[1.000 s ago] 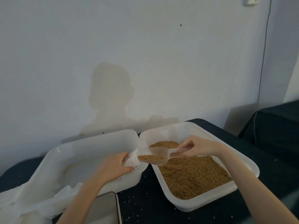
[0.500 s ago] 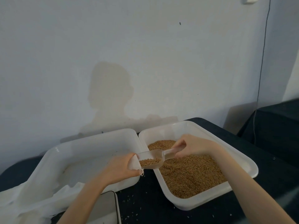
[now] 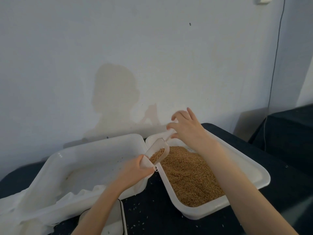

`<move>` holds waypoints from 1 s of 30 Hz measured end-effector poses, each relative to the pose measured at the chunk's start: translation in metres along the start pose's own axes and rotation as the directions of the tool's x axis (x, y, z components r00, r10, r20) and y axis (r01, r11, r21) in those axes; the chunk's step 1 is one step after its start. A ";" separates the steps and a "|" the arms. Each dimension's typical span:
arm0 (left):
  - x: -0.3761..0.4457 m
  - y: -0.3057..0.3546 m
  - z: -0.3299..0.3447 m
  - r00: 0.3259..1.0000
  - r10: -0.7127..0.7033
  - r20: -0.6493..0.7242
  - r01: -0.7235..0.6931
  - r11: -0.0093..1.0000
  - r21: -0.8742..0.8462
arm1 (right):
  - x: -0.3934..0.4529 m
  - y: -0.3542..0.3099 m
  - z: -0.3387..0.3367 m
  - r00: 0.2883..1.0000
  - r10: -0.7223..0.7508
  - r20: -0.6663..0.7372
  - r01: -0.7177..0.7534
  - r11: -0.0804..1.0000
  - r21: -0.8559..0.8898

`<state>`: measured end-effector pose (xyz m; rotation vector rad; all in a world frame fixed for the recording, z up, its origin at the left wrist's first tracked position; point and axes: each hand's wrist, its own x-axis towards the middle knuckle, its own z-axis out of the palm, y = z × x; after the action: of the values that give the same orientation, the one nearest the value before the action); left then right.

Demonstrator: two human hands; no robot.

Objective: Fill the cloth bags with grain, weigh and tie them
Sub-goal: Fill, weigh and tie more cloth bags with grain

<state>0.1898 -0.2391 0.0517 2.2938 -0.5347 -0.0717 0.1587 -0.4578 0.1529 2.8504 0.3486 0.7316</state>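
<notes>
Head view: the right hand (image 3: pixel 186 128) pinches a tilted scoop (image 3: pixel 159 152), the left hand (image 3: pixel 135 172) grips a cloth bag (image 3: pixel 146 162); white trays (image 3: pixel 101 150) sit on a dark counter (image 3: pixel 152 209) by the pale wall (image 3: pixel 152 65).

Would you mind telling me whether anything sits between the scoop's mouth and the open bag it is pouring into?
Nothing visible does. The right hand tilts the scoop by its handle, and its mouth reaches the opening of the cloth bag that the left hand holds. Grain lies at the scoop's lower end, at the bag's opening.
</notes>
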 end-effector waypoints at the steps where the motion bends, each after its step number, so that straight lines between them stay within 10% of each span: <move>1: 0.000 0.002 0.002 1.000 0.002 0.008 -0.002 1.000 -0.029 | 0.002 -0.005 -0.003 0.999 -0.013 -0.045 0.010 0.999 -0.053; 17: 0.004 0.004 0.006 0.995 -0.068 -0.070 0.048 0.965 -0.258 | 0.010 -0.028 -0.029 0.922 -0.190 -0.336 0.026 0.899 -0.437; 25: -0.023 -0.010 -0.016 0.986 0.016 -0.163 -0.057 0.966 -0.252 | -0.021 0.016 0.035 0.956 0.112 0.271 -0.110 0.994 -0.022; 30: -0.057 -0.029 -0.032 0.981 0.095 -0.168 -0.117 0.985 -0.126 | -0.046 0.024 0.074 0.875 0.272 0.401 -0.238 0.962 -0.133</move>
<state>0.1543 -0.1771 0.0477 2.1130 -0.5494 0.1260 0.1599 -0.5018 0.0741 2.9010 -0.1215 0.1474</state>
